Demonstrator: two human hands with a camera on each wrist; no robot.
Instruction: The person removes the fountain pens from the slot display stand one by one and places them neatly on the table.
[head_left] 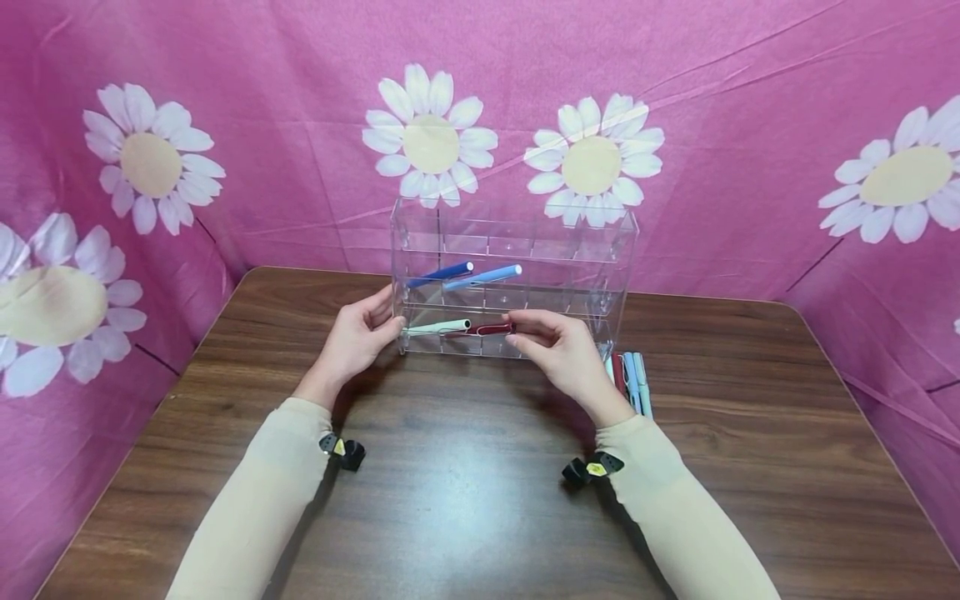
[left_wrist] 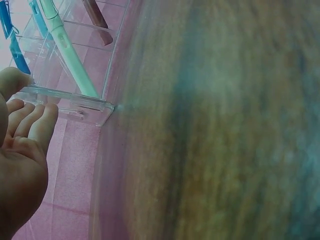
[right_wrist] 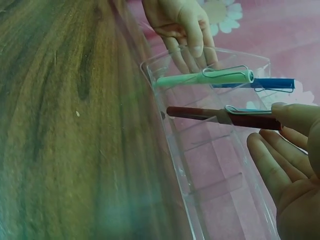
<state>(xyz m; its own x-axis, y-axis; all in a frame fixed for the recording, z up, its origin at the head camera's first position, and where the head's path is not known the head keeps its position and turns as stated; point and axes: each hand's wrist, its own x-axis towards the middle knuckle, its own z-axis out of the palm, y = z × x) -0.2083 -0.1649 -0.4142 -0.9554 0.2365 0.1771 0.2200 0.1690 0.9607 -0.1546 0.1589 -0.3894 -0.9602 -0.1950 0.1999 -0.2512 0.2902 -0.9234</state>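
Observation:
A clear acrylic pen rack (head_left: 570, 302) with tiered, divided shelves stands on the table. My left hand (head_left: 352, 340) holds its left side wall between thumb and fingers. My right hand (head_left: 567, 357) pinches a dark red pen (right_wrist: 200, 113) by its cap end, the other end inside the lowest tier. Left of that pen, a mint green pen (head_left: 437, 327) leans in the same tier. One tier up rest a dark blue pen (head_left: 442, 274) and a light blue pen (head_left: 483, 277), side by side.
Several more pens (head_left: 632, 379) lie on the wooden table (head_left: 450, 500) just right of the rack, partly hidden by my right wrist. A pink cloth (head_left: 300, 167) with white daisies hangs behind the table and along its sides.

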